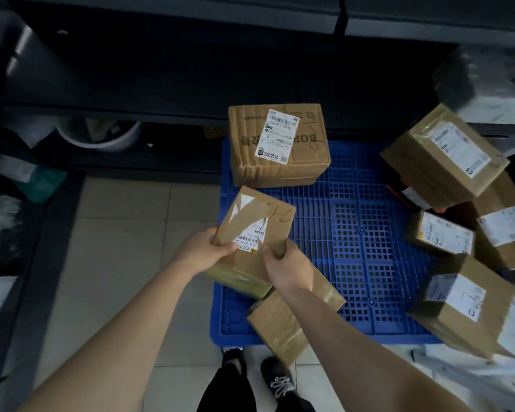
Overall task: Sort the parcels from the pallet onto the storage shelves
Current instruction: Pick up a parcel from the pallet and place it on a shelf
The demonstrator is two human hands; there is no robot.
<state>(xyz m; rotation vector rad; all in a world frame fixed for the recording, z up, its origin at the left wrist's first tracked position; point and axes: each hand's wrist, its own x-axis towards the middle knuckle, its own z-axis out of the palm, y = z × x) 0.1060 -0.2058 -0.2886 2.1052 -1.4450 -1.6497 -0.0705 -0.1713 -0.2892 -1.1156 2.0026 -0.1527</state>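
Observation:
A small brown cardboard parcel with a torn white label and handwriting "9-1" is held over the left edge of the blue plastic pallet. My left hand grips its left side, thumb on top. My right hand grips its near right corner. Under my right wrist lies another taped brown parcel. A larger box with a white label sits at the pallet's far left corner. Several labelled boxes are piled on the right side of the pallet.
Dark storage shelves run along the far side, with a white bucket underneath. Bagged items lie at the left on the dark shelving. A tiled floor lies left of the pallet. My shoes stand at its near edge.

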